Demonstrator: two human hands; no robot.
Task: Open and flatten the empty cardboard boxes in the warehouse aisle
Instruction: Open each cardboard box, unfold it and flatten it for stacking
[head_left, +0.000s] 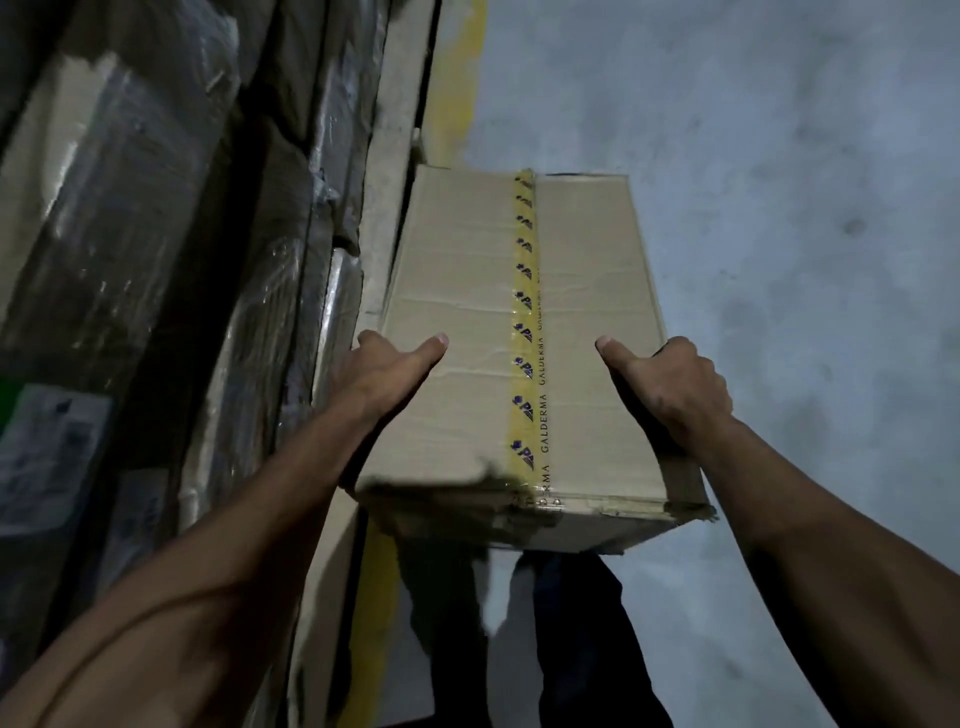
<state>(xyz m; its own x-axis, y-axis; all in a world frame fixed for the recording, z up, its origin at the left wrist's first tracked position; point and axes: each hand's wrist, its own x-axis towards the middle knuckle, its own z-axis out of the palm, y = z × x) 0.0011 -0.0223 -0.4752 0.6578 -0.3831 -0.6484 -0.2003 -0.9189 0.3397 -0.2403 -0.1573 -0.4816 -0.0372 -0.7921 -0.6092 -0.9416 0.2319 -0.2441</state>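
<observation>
Box (524, 343) fills the middle of the head view, held off the floor (779, 208) in front of the person's legs, beside the wrapped pallet loads (156, 234) on the left. Its top flaps are closed, the seam sealed by a strip of yellow printed tape (524, 322) running away from the viewer.

Left hand (387, 371) clasps the left side, thumb lying flat on the top panel and fingers wrapped over the edge out of sight. Right hand (675, 382) mirrors it on the right side, thumb on top, fingers curled down the wall. Both are pressed inward, squeezing the box between them.

It looks light, as an empty carton should, and stiff only while taped: the panels are creased and the near edge is torn and ragged, so they will likely buckle under a hard squeeze. Best hold is at the side walls near the corners; for opening, the tape seam or the torn near edge seems the place to start.
</observation>
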